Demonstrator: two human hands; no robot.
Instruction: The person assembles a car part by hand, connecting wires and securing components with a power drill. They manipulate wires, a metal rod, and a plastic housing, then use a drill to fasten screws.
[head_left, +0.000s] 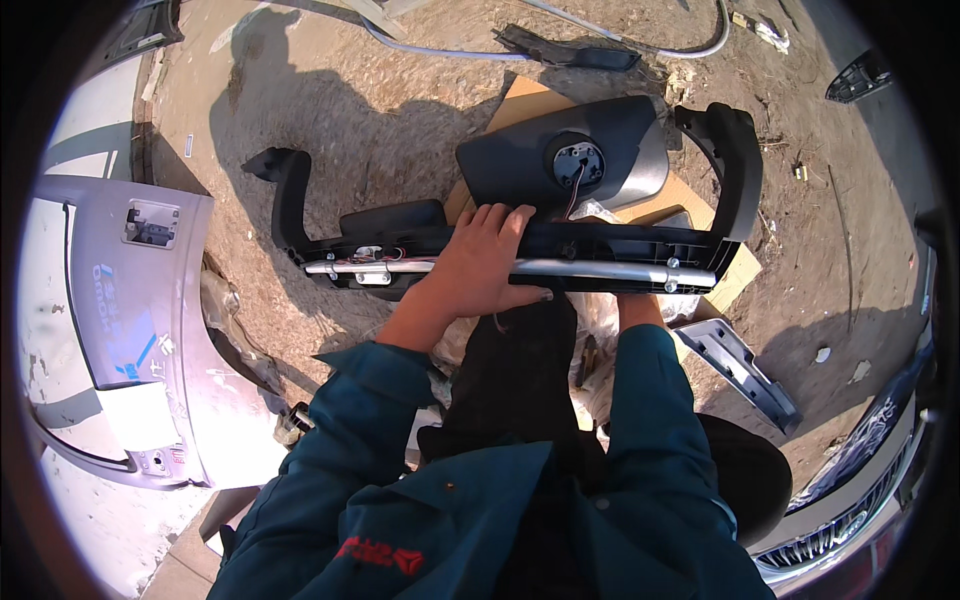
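Observation:
A long black plastic bracket (590, 245), with upswept ends, lies across in front of me. A silver metal tube (600, 268) runs along it, clamped near both ends, with thin wires by the left clamp. My left hand (478, 258) grips the bracket near its middle, fingers over the far edge and thumb along the near side. My right hand (638, 308) reaches under the bracket's right part; only the wrist area shows and its fingers are hidden. Just beyond lies a dark mirror housing (520, 150) with a round mount (578, 163), wires trailing from it toward the bracket.
Cardboard (735, 275) and clear plastic wrap lie beneath the parts. A silver-grey vehicle door (150, 270) stands at left. Another black plastic piece (740, 370) rests at right, near a vehicle's grille (830, 540). A pale hose (680, 50) curves across the dirt ground at the far side.

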